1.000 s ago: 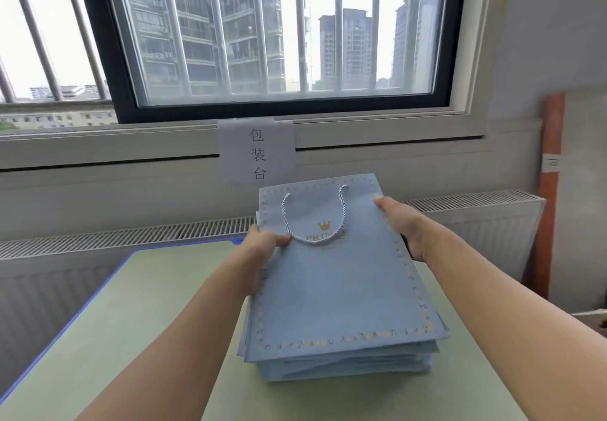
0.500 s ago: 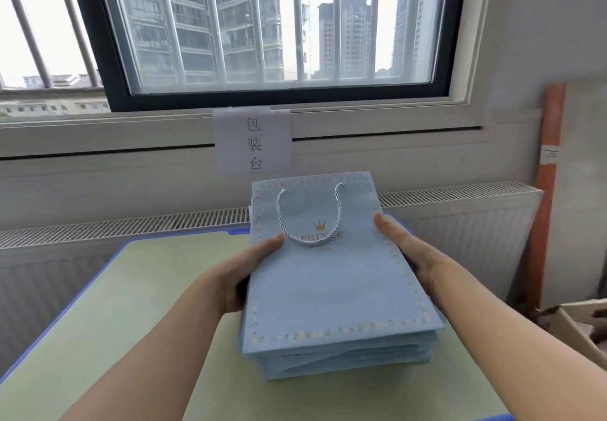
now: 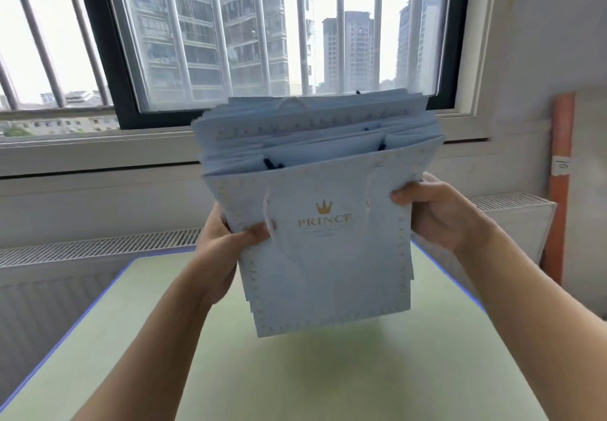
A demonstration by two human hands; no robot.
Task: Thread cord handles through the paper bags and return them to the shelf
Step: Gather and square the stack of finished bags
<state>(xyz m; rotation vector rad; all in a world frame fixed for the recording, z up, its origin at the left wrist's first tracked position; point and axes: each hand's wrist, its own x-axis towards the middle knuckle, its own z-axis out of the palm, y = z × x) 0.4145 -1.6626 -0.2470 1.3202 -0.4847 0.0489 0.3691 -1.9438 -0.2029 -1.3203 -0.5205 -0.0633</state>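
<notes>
Pale-blue paper bags [image 3: 323,256], flat on the table [image 3: 295,371] a moment ago, now hang upright between our left hand [image 3: 226,246] and right hand [image 3: 437,213], fingers clamped on the stack's sides; we judge it bound for the shelf.

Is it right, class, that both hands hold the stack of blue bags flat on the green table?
Not quite. The head view shows both hands, left and right, holding the bags upright, lifted off the table, not flat on it.
</notes>
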